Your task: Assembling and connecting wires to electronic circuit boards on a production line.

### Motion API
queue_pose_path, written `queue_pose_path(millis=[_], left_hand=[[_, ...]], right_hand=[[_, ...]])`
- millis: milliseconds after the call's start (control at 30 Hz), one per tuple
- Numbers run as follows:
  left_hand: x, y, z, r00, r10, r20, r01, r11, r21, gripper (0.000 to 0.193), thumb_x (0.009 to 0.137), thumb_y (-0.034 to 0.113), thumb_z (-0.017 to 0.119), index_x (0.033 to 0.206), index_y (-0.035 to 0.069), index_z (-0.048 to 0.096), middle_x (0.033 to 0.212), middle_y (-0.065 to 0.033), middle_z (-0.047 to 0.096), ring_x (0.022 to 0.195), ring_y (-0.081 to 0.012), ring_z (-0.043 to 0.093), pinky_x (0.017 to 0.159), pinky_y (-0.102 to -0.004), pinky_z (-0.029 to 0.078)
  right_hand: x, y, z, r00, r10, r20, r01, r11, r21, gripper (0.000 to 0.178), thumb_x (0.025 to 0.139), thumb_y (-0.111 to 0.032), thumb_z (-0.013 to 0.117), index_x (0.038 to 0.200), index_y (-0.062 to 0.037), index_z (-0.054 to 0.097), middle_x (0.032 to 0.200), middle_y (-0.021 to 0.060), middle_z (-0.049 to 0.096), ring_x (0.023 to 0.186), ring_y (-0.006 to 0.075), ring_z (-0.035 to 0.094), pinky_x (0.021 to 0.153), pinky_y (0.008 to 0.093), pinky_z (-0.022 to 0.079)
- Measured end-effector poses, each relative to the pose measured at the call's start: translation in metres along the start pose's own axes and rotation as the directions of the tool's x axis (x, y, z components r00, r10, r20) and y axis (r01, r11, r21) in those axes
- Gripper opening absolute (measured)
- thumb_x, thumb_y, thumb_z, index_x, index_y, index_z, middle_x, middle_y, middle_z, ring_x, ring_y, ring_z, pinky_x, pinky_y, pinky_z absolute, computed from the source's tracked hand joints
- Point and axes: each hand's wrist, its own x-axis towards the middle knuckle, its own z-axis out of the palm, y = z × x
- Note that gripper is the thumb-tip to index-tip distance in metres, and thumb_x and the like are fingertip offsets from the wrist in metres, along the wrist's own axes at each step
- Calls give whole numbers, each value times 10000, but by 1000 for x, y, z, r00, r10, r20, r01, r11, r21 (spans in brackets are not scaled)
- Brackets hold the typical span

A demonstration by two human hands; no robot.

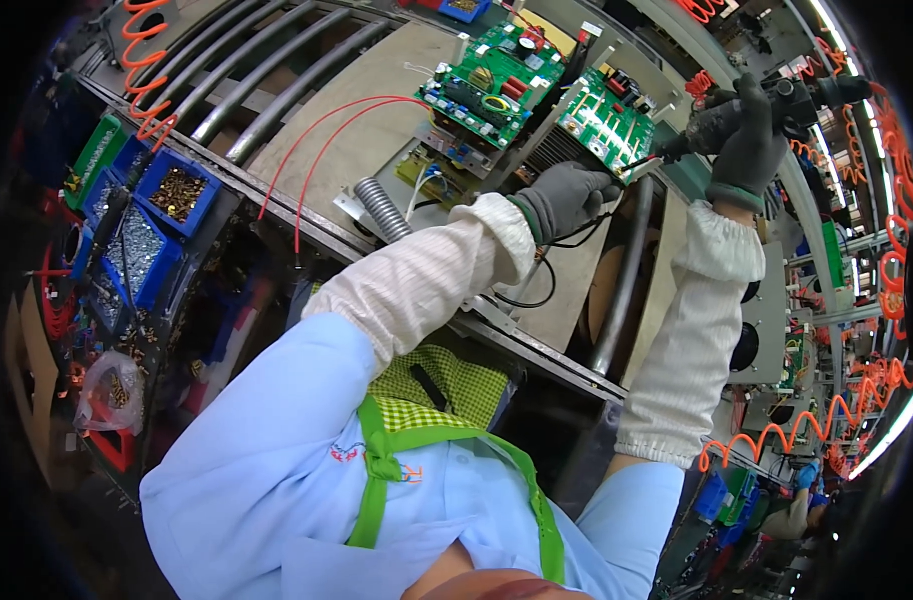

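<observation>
"Where's there room to pass?"
"Left of the green boards [497, 72], above the pallet [382, 68], though two red wires [319, 160] arch across it."
"And the near side?"
"A grey coil [382, 210] and looped black cable [554, 284] obstruct it."

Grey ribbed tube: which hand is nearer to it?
Left. The left hand is to the right of the grey ribbed tube, apart from it; the right hand is much farther right and higher in the view.
</observation>
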Motion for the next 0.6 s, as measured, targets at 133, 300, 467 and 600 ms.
queue_pose_path(millis=[133, 300, 467, 600], left_hand=[[1, 0, -4, 997, -68, 27, 72, 986, -149, 163, 920, 74, 507, 1047, -11, 563, 928, -85, 598, 756, -83, 573, 518, -127, 438], [7, -4, -6, 996, -75, 44, 83, 971, -226, 114, 880, 26, 546, 978, 3, 599, 879, -82, 604, 725, -107, 578, 490, -146, 430], [12, -8, -12, 991, -89, 104, 116, 948, -296, 126, 911, 52, 516, 1002, -29, 548, 868, -66, 563, 729, -87, 559, 539, -131, 452], [17, -10, -14, 990, -105, 91, 128, 943, -308, 133, 917, 54, 503, 1017, -26, 538, 903, -79, 557, 752, -101, 558, 547, -136, 461]], right_hand=[[2, -1, -2, 999, -42, 2, 42, 999, -28, 330, 743, -289, 691, 705, 28, 603, 596, 94, 597, 516, 159, 573, 518, 279, 462], [0, -3, -5, 1000, 12, -2, -12, 1000, 1, 316, 746, -280, 689, 733, 25, 609, 593, 85, 582, 513, 157, 563, 511, 284, 458], [-3, -4, -2, 999, -19, 30, 18, 999, 46, 325, 751, -278, 688, 765, 37, 611, 572, 65, 550, 470, 148, 522, 467, 283, 433], [0, -4, 0, 999, 19, 29, -20, 1000, 24, 325, 757, -271, 681, 735, 42, 596, 570, 68, 547, 469, 156, 521, 476, 290, 438]])
